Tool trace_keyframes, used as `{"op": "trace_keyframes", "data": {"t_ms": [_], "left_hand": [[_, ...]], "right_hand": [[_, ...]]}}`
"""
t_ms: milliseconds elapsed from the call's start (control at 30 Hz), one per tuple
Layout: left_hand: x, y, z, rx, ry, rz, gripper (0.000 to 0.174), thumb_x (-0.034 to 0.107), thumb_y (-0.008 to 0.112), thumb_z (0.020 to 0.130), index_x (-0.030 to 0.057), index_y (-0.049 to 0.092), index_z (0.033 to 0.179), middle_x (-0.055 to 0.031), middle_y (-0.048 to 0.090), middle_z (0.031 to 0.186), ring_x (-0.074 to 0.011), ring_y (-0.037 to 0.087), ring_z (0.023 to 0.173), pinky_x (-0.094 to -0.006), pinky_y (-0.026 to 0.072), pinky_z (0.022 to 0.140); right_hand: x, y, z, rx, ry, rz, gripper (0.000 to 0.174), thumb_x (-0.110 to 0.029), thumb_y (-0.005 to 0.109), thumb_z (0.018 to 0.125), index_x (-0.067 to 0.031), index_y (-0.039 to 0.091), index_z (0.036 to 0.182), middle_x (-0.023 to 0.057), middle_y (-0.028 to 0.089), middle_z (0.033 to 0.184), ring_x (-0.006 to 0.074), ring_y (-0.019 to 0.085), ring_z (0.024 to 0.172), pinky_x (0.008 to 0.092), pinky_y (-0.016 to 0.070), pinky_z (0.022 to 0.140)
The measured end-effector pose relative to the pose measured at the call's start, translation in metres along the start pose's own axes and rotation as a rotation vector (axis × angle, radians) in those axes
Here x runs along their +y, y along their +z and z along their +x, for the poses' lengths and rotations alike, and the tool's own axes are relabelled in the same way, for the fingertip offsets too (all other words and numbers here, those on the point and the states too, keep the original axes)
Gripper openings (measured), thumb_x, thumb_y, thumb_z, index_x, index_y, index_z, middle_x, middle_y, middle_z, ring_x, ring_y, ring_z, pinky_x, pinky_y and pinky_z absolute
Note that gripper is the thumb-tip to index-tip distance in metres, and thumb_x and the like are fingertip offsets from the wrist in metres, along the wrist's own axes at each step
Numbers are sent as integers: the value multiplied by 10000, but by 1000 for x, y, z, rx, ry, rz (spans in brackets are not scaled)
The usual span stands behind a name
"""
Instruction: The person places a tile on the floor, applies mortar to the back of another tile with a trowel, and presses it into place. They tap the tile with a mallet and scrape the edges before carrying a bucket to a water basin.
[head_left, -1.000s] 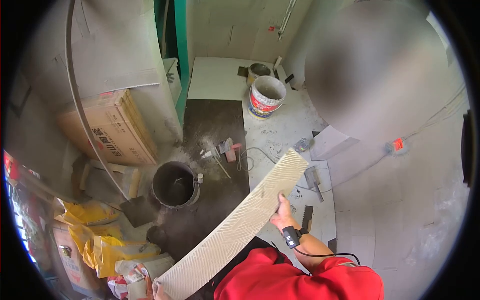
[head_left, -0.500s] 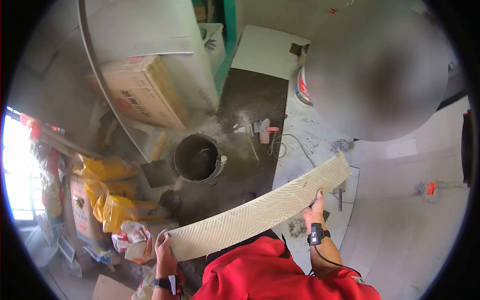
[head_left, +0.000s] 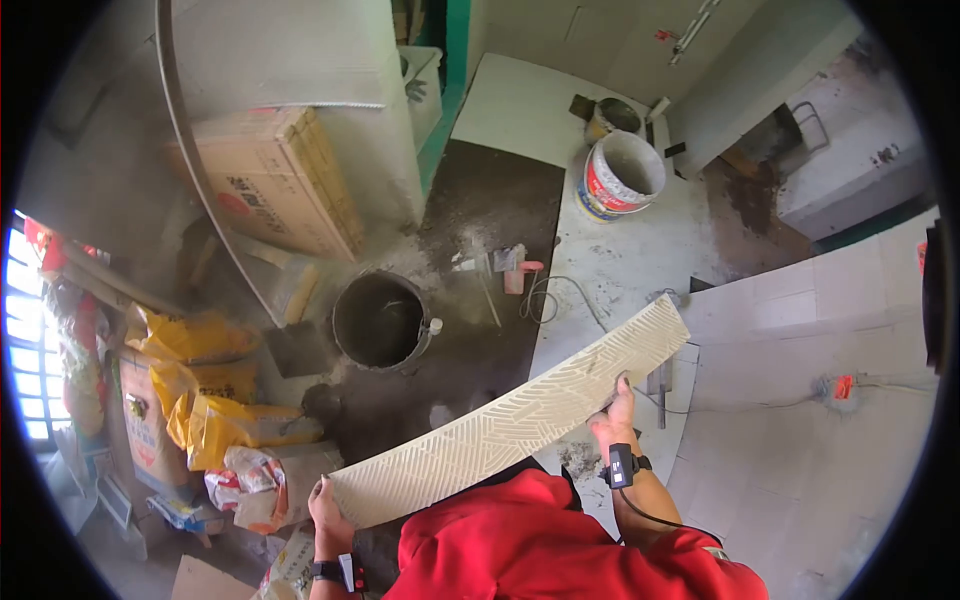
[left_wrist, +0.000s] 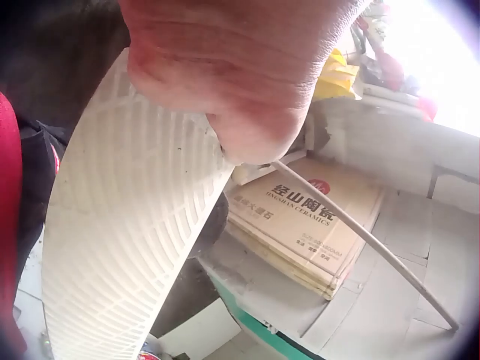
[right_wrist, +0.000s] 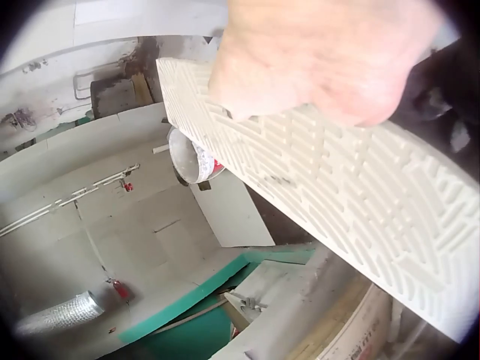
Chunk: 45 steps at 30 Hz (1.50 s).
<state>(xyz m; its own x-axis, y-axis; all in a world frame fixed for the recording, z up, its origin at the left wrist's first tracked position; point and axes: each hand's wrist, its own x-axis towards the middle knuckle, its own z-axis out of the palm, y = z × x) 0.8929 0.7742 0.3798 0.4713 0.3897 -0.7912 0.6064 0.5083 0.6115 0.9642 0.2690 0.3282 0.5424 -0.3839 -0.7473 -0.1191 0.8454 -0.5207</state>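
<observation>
A long, narrow cream tile (head_left: pixel 505 408) spans the space before the red shirt, its ridged back showing and its right end higher in the head view. My left hand (head_left: pixel 330 512) grips the near left end, thumb at the corner. Along the lower edge, close to the right end, my right hand (head_left: pixel 616 415) holds it with the thumb on the ridged face. The left wrist view shows that hand (left_wrist: pixel 225 82) over the tile's end (left_wrist: pixel 135 217). In the right wrist view the hand (right_wrist: pixel 322 60) covers part of the tile's edge; its fingers are mostly hidden.
A dark bucket (head_left: pixel 380 322) stands on the floor beyond the tile, with a red-handled trowel (head_left: pixel 514 275) nearby. Farther off is a white paint bucket (head_left: pixel 626 172). Yellow bags (head_left: pixel 225 425) and a cardboard box (head_left: pixel 265 185) occupy the left. A cable (head_left: pixel 545 300) loops on the floor.
The tile has swung from a steep slant to a flatter one, its left end rising with my left hand, which was almost out of view. Both hands keep their hold; the head view has shifted.
</observation>
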Motion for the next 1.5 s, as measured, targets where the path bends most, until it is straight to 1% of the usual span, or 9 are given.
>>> {"op": "trace_keyframes", "data": {"t_ms": [167,333,533,767,933,1100,1333,1400,1500], "left_hand": [[9,32,25,18,-17,95,199,286,556,951,112,626,884,26,552,739,-124,531,650,-306,437,575],[21,76,44,-62,29,115,219,273,575,945,62,625,917,-8,605,787,-143,588,695,-300,464,632],[10,120,40,72,12,199,235,262,569,940,46,620,864,16,576,767,-109,523,677,-288,433,622],[4,103,14,209,55,234,245,276,532,964,105,575,792,62,475,691,-58,442,628,-240,375,569],[-7,73,26,200,73,185,227,283,527,970,135,549,799,73,459,693,-41,410,610,-218,344,540],[3,44,70,138,80,561,271,284,497,957,27,579,941,25,464,750,-95,402,726,-273,373,650],[-44,-15,211,-58,-50,414,250,272,536,956,57,612,1060,12,573,866,-103,498,766,-286,438,687],[-58,-22,237,-37,-30,475,235,267,545,961,57,625,1027,17,585,852,-95,508,750,-278,445,677],[-83,-40,277,-11,0,494,184,251,539,967,84,612,938,17,561,775,-126,539,673,-319,473,615]], "right_hand": [[-32,24,-15,-17,-25,-9,599,-544,385,954,-111,437,1365,95,468,1394,311,420,1281,500,320,1068],[-43,7,-9,39,-55,38,573,-507,340,979,-130,390,1408,90,405,1441,307,357,1331,526,250,1103],[-61,-11,36,207,16,-9,585,-513,361,976,-124,390,1411,88,374,1468,299,336,1346,517,218,1122],[-43,22,87,144,112,-268,608,-549,426,943,-123,446,1376,70,455,1418,300,399,1305,531,254,1097],[-14,40,99,80,137,-142,589,-522,431,951,-115,439,1376,79,456,1411,304,407,1292,522,271,1089],[21,25,68,84,153,-52,547,-484,363,987,-110,416,1382,84,432,1421,295,390,1302,505,276,1092],[104,-68,22,157,23,46,528,-494,368,990,-103,458,1333,94,511,1347,290,473,1238,498,381,1036],[130,-106,15,217,104,-7,514,-454,326,1011,-110,391,1387,95,429,1414,284,398,1297,504,309,1084],[160,-145,10,335,174,-82,498,-464,370,1001,-107,421,1344,104,485,1343,276,466,1219,480,375,1039]]}}
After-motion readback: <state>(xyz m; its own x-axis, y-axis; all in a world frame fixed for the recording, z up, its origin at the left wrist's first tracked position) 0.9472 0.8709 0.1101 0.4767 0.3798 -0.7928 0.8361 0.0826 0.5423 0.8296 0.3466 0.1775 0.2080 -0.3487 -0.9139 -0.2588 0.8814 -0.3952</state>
